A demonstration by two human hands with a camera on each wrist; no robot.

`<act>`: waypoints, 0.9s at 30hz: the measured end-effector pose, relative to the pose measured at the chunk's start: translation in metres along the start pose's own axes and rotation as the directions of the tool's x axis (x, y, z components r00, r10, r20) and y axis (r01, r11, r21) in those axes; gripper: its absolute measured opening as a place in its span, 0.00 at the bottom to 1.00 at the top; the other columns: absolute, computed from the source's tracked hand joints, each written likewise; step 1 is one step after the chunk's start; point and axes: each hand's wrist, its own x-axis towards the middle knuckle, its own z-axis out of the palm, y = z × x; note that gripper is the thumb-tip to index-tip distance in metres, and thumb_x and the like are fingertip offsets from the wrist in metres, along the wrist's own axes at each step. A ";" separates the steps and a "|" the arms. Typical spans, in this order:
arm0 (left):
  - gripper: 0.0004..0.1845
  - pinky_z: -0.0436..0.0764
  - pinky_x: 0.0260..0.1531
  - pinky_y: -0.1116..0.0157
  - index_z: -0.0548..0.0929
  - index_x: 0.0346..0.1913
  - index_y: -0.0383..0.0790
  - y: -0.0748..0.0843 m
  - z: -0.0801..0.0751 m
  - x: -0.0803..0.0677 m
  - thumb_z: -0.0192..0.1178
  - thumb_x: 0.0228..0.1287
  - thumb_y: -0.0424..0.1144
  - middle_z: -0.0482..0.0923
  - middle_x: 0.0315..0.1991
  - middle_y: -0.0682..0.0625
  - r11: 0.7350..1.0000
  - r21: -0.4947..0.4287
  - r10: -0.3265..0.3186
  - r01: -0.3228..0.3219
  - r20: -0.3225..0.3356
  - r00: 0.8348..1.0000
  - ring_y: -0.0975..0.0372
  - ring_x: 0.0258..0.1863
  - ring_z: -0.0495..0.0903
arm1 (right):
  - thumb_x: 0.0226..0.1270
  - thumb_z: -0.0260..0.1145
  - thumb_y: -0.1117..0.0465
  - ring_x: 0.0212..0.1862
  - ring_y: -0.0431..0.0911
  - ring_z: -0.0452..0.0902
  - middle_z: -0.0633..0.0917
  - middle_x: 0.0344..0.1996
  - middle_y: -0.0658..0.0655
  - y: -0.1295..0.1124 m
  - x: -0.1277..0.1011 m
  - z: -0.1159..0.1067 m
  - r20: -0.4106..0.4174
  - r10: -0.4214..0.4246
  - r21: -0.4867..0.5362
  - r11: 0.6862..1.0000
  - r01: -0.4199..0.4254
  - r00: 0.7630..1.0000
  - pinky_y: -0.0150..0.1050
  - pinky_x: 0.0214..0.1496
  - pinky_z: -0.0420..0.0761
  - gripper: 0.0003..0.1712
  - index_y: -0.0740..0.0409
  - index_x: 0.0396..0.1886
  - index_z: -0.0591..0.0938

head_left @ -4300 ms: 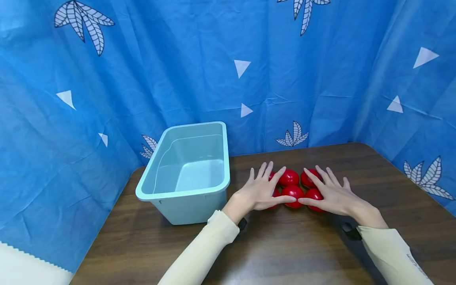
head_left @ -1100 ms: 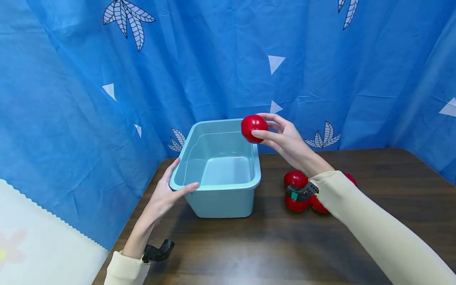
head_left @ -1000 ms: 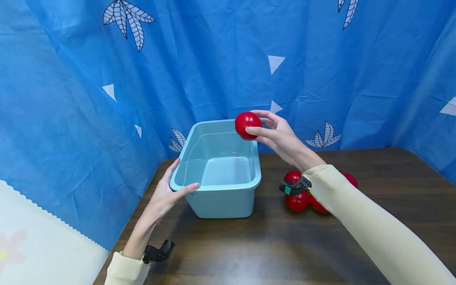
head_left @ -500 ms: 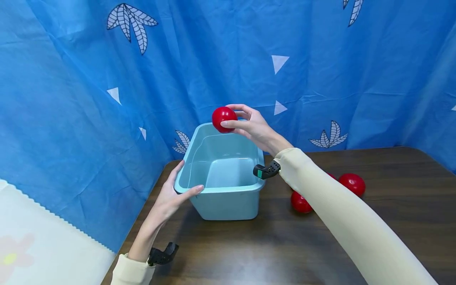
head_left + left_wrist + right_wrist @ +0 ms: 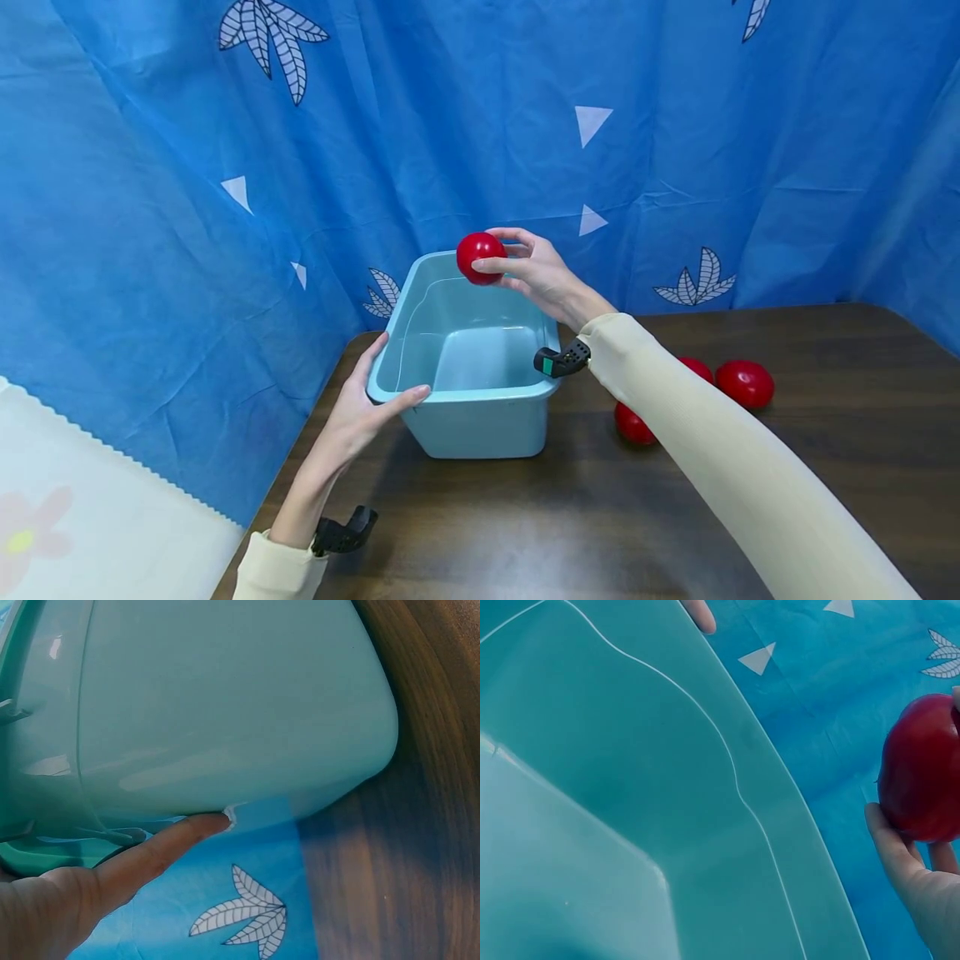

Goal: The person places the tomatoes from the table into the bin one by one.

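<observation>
My right hand (image 5: 543, 271) holds a glossy red apple (image 5: 480, 257) between thumb and fingers, above the far part of the light-blue plastic tub (image 5: 476, 425). In the right wrist view the apple (image 5: 922, 769) appears at the right edge, with fingertips under and behind it. My left hand (image 5: 358, 412) grips the tub's near left corner, thumb over the front rim and fingers along the left side. One finger (image 5: 161, 851) lies against the outer wall in the left wrist view. No apple shows inside the tub.
Several more apples, among them a red apple (image 5: 745, 384), lie on the brown wooden table (image 5: 480, 525) to the tub's right, partly hidden by the right sleeve (image 5: 720, 442). A blue curtain (image 5: 450, 125) hangs behind and at the sides.
My right hand has taken an apple from the group and carried it left over the tub, with little movement in the last half second. My left hand has moved to the tub's corner.
</observation>
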 end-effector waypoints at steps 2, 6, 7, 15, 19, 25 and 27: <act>0.53 0.76 0.64 0.40 0.47 0.85 0.49 0.001 0.000 0.000 0.70 0.66 0.47 0.57 0.79 0.40 1.000 0.003 0.000 0.000 0.001 1.000 0.40 0.72 0.66 | 0.70 0.69 0.71 0.71 0.56 0.67 0.71 0.71 0.61 0.000 0.000 0.000 -0.003 0.003 0.006 1.000 -0.003 1.000 0.58 0.72 0.74 0.36 0.58 0.76 0.69; 0.53 0.77 0.63 0.40 0.48 0.85 0.48 0.001 0.002 0.000 0.70 0.66 0.47 0.57 0.79 0.41 1.000 0.004 0.000 0.000 -0.001 1.000 0.40 0.72 0.67 | 0.70 0.69 0.71 0.70 0.56 0.67 0.72 0.71 0.62 0.003 0.001 0.000 -0.010 0.017 0.007 1.000 -0.017 1.000 0.57 0.71 0.75 0.36 0.58 0.75 0.69; 0.53 0.77 0.63 0.41 0.48 0.85 0.48 0.001 0.002 0.000 0.70 0.66 0.47 0.57 0.79 0.41 1.000 0.003 0.000 0.000 -0.001 1.000 0.40 0.72 0.67 | 0.70 0.69 0.70 0.70 0.56 0.68 0.72 0.71 0.62 0.003 0.001 0.001 -0.012 0.022 0.011 1.000 -0.022 1.000 0.56 0.71 0.76 0.36 0.59 0.76 0.69; 0.54 0.79 0.62 0.41 0.48 0.85 0.50 0.006 0.001 -0.003 0.71 0.65 0.49 0.57 0.79 0.42 1.000 0.011 -0.015 0.015 -0.012 1.000 0.42 0.72 0.65 | 0.74 0.67 0.65 0.72 0.59 0.71 0.75 0.70 0.66 -0.005 -0.003 -0.002 0.010 0.021 0.013 1.000 -0.021 1.000 0.57 0.75 0.71 0.35 0.58 0.77 0.67; 0.54 0.79 0.61 0.41 0.47 0.85 0.50 0.008 -0.001 -0.005 0.71 0.65 0.50 0.56 0.80 0.42 0.999 0.028 -0.030 0.031 -0.010 0.999 0.41 0.72 0.64 | 0.74 0.68 0.64 0.72 0.59 0.71 0.74 0.71 0.65 -0.010 -0.009 -0.007 0.029 0.022 -0.004 1.000 -0.022 0.999 0.58 0.74 0.71 0.34 0.57 0.77 0.68; 0.53 0.77 0.64 0.38 0.47 0.85 0.49 0.009 -0.002 -0.004 0.69 0.68 0.48 0.55 0.80 0.40 0.999 0.023 -0.034 0.033 0.007 0.999 0.40 0.72 0.64 | 0.77 0.62 0.65 0.71 0.58 0.71 0.72 0.72 0.65 -0.016 -0.032 -0.029 0.094 -0.007 -0.030 0.999 0.010 0.996 0.57 0.74 0.72 0.35 0.58 0.80 0.63; 0.52 0.76 0.64 0.38 0.47 0.86 0.49 0.009 -0.003 -0.003 0.69 0.68 0.48 0.55 0.80 0.40 0.999 0.019 -0.034 0.034 0.019 0.999 0.40 0.72 0.64 | 0.78 0.60 0.65 0.71 0.57 0.71 0.70 0.73 0.64 -0.019 -0.043 -0.042 0.097 -0.018 -0.040 0.999 0.021 0.995 0.56 0.73 0.72 0.35 0.57 0.81 0.62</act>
